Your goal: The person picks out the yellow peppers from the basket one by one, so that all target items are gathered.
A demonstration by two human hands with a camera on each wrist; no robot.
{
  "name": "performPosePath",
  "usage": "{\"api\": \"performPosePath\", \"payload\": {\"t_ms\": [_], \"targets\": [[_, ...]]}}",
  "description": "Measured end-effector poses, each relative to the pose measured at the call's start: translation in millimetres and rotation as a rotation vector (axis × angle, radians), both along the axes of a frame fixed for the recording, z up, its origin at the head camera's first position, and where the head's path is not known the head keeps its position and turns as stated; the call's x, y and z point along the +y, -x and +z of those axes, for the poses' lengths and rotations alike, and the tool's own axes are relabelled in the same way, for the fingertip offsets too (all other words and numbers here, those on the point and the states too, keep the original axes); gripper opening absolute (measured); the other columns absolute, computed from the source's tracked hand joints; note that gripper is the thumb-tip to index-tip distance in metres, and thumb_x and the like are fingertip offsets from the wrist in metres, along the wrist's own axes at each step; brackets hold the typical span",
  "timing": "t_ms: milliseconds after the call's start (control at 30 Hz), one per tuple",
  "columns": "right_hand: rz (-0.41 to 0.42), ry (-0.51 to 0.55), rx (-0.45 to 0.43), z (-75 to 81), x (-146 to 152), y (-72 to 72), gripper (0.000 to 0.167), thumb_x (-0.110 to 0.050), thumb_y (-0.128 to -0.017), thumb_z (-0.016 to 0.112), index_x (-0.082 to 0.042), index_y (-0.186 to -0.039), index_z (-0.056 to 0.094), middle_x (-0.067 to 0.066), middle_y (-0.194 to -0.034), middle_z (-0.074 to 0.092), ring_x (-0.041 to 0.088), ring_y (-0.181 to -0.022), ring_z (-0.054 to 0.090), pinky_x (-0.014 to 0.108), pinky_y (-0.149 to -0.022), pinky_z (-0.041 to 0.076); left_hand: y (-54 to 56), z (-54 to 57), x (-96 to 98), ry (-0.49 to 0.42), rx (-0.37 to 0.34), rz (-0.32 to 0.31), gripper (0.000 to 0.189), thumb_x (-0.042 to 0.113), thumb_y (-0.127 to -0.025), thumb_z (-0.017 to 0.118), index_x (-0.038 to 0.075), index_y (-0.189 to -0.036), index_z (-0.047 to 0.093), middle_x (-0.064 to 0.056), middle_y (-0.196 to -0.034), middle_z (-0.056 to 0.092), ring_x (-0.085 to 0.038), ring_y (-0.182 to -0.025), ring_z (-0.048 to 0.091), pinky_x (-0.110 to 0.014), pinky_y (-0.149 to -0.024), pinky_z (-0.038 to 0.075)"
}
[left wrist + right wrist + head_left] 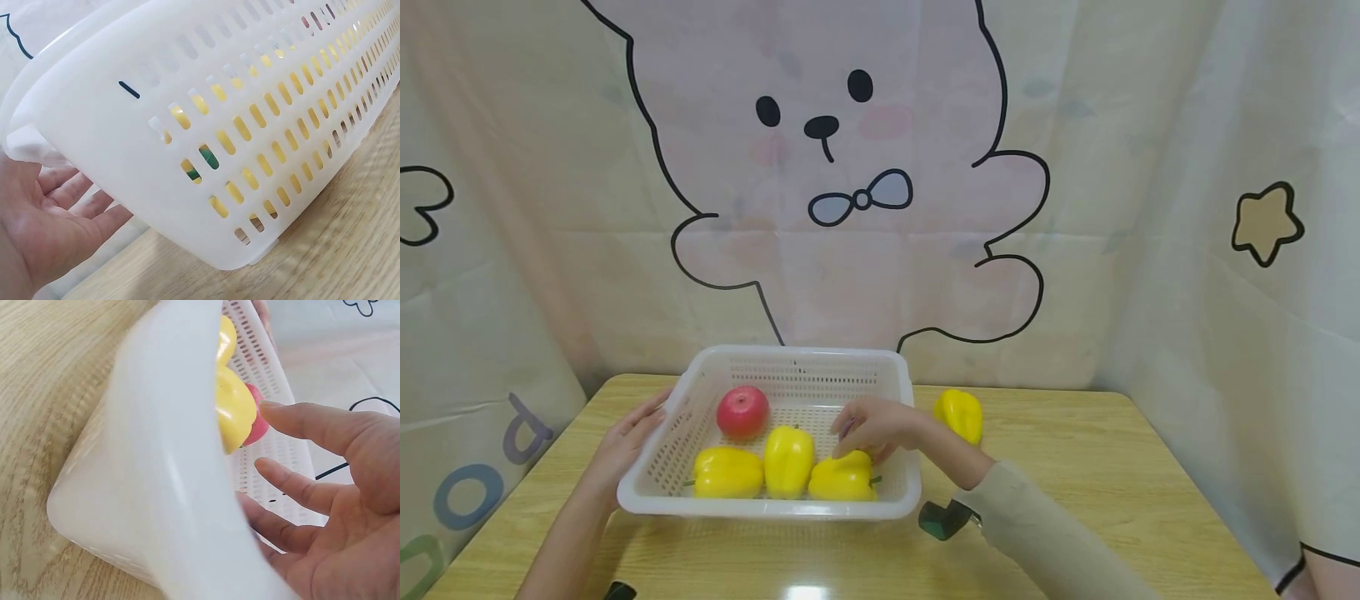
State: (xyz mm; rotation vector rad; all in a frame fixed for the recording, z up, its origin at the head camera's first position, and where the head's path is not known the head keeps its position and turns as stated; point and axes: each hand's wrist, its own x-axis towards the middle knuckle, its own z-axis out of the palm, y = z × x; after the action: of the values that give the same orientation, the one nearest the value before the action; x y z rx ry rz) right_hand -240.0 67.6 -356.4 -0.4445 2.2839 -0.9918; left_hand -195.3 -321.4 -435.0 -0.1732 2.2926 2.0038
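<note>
A white perforated basket [767, 506] stands on the table, holding a red apple-like fruit [742, 412] at the back left. Along its front side are a yellow bell pepper [728, 472] on the left, an upright yellow bell pepper [788, 462] in the middle and another yellow bell pepper [842, 477] on the right. My left hand [634, 433] touches the basket's left end, fingers loosely extended beneath the rim in the left wrist view. My right hand [880, 427] reaches over the right rim, fingers spread above the right pepper. A small purple patch shows by its fingertips, mostly hidden.
Another yellow bell pepper [959, 415] lies on the wooden table [1075, 483], right of the basket behind my right forearm. A dark green object [942, 520] is beside my right sleeve. A printed cloth [1075, 208] hangs behind the table and along its sides.
</note>
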Motion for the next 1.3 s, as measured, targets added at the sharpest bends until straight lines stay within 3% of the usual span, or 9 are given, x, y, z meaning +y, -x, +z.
{"api": "performPosePath", "payload": {"t_ms": [300, 567, 733, 967, 1300], "targets": [[0.014, -0.043, -0.02, -9.2, -6, -3.1, 0.038, -0.017, -0.088, 0.086, -0.009, -0.123, 0.072, 0.003, -0.108, 0.064, 0.023, -0.103, 0.061, 0.054, -0.083, 0.063, 0.3, 1.2, 0.2, 0.012, -0.019, 0.006, 0.068, 0.048, -0.113, 0.042, 0.022, -0.171, 0.016, 0.034, -0.109, 0.058, 0.002, -0.098, 0.067, -0.029, -0.084, 0.061], [0.01, -0.099, -0.029, -10.4, -9, -3.8, 0.051, -0.018, -0.08, 0.092, -0.016, -0.127, 0.073, 0.004, -0.126, 0.064, 0.026, -0.109, 0.063, 0.052, -0.083, 0.063, -0.9, 2.6, 0.9, 0.012, -0.013, 0.001, 0.069, 0.048, -0.113, 0.041, 0.02, -0.171, 0.016, 0.034, -0.108, 0.059, 0.002, -0.097, 0.067, -0.03, -0.083, 0.061], [0.022, -0.132, -0.045, -10.6, -10, -3.9, 0.049, -0.016, -0.081, 0.092, -0.018, -0.126, 0.074, 0.007, -0.136, 0.062, 0.029, -0.116, 0.062, 0.052, -0.085, 0.063, -0.7, 3.1, 1.3, 0.012, -0.027, 0.008, 0.069, 0.049, -0.113, 0.042, 0.022, -0.171, 0.016, 0.033, -0.109, 0.057, 0.002, -0.098, 0.067, -0.03, -0.084, 0.061], [0.022, -0.114, -0.032, -11.5, -12, -6.0, 0.045, -0.012, -0.081, 0.091, -0.015, -0.123, 0.075, 0.011, -0.134, 0.063, 0.03, -0.121, 0.061, 0.053, -0.087, 0.062, -0.8, 2.6, 1.3, 0.007, -0.03, 0.014, 0.069, 0.049, -0.113, 0.043, 0.022, -0.171, 0.017, 0.033, -0.11, 0.056, 0.003, -0.098, 0.066, -0.029, -0.084, 0.061], [0.05, -0.064, -0.035, -9.2, -7, 0.0, 0.044, -0.011, -0.081, 0.091, -0.013, -0.123, 0.074, 0.012, -0.131, 0.063, 0.029, -0.113, 0.062, 0.053, -0.086, 0.063, -0.4, 1.0, 0.6, -0.004, -0.015, 0.005, 0.069, 0.048, -0.113, 0.044, 0.021, -0.171, 0.017, 0.035, -0.108, 0.058, 0.003, -0.098, 0.067, -0.029, -0.084, 0.061]]}}
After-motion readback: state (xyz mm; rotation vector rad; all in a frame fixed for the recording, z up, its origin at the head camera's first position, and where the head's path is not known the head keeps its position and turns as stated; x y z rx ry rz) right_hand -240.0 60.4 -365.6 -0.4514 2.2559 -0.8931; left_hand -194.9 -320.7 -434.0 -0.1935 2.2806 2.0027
